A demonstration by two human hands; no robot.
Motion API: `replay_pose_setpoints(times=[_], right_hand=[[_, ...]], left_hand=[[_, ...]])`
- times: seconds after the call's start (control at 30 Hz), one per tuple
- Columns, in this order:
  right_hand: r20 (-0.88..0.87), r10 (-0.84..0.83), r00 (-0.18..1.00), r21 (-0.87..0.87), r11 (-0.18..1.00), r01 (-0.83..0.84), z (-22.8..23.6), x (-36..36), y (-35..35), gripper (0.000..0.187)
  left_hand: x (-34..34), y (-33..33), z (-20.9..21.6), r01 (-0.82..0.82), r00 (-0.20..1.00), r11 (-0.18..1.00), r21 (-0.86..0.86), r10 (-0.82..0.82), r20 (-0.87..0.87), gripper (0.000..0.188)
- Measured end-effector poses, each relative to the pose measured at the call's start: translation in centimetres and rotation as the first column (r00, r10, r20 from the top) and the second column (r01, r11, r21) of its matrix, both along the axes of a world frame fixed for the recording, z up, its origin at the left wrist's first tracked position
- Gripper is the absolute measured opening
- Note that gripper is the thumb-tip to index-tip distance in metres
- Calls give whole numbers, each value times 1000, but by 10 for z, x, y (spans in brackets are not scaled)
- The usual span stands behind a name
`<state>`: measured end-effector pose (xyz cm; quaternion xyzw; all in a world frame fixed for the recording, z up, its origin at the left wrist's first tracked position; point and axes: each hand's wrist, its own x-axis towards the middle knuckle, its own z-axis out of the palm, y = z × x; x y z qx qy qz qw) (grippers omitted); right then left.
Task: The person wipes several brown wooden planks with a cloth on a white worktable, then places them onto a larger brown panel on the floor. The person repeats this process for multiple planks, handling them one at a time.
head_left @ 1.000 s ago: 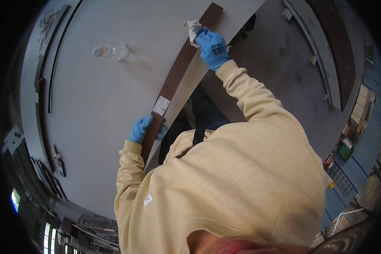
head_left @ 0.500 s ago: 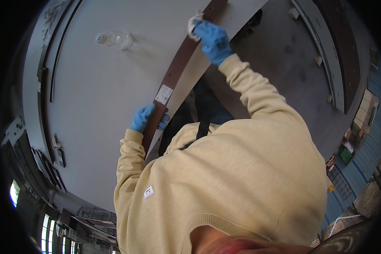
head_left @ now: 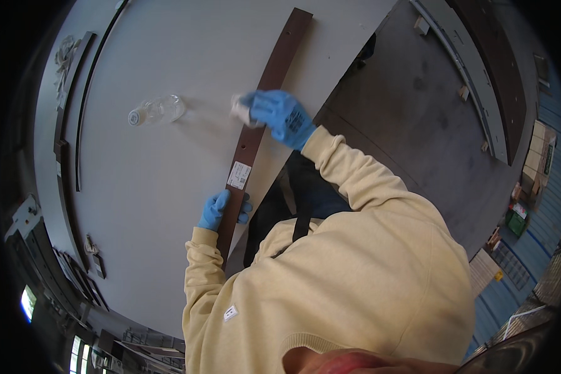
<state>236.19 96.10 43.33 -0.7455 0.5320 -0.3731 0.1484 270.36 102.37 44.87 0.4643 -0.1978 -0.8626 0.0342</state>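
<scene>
A long, narrow brown bar [head_left: 287, 43] with small holes slants across the white table [head_left: 149, 224]. Gloved in blue, my left hand [head_left: 214, 210] is wrapped round the bar's near part, just below a white printed label [head_left: 239, 175]. My right hand [head_left: 283, 119], in a matching glove, pinches a white cloth [head_left: 238, 110] against the bar farther up, beyond the label. The cloth is slightly blurred and partly hidden by my fingers. Left of the bar, a clear plastic bottle [head_left: 159, 111] with a pale cap lies on its side.
Dark strips [head_left: 84, 112] and longer brown profiles [head_left: 65, 168] lie along the table's left side, near a crumpled whitish cloth [head_left: 65, 59]. Beyond the grey floor [head_left: 393, 112] on the right, more long panels [head_left: 467, 68] rest beside small wooden blocks. Cardboard boxes [head_left: 538, 156] stand at far right.
My right hand has slid the cloth along the bar from its far end toward the label. The bar's far end now shows. My left hand keeps its grip.
</scene>
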Motion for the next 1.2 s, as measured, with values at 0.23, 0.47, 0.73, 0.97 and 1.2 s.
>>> replay_pose_setpoints(times=[0.23,0.47,0.73,0.97,1.2], right_hand=[[-103,-206,973,-166,968,187,-37,-126,-122,32],[-134,-481,867,-181,872,456,-9,-178,-153,34],[-284,-55,957,-217,976,-9,-13,-78,-42,46],[-512,-420,749,-123,899,420,-26,-229,-162,19],[552,-541,634,60,785,617,46,-148,-79,17]], left_hand=[[-1,1,8,-17,1000,999,45,16,21,74],[-20,-9,23,7,1000,1000,-11,-7,18,72],[13,27,27,-38,996,999,6,37,79,74],[20,34,47,-39,993,998,45,34,109,70],[17,45,86,-40,990,998,-55,47,134,51]])
